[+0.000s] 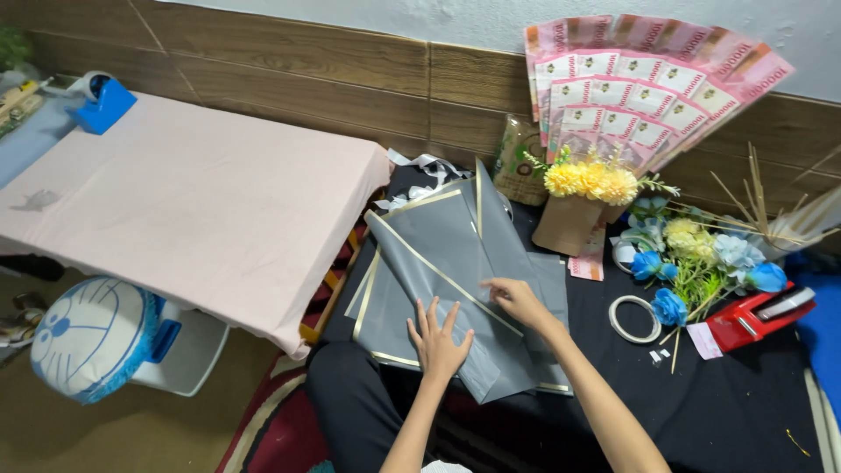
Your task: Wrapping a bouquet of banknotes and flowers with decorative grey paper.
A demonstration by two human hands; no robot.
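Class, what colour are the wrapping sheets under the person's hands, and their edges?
Grey sheets with gold edging, seen best in the head view.

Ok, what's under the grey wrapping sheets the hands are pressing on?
A black cloth shows around the grey sheets, which lie overlapped. Both the left hand and right hand rest on top. Anything beneath the sheets is covered.

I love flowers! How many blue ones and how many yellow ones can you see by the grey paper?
Blue flowers: 3, lying on the black cloth.
Yellow flowers: 3, in a row under the fan of pink banknotes.
Total: 6.
More pale blooms sit among them, too tangled to count.
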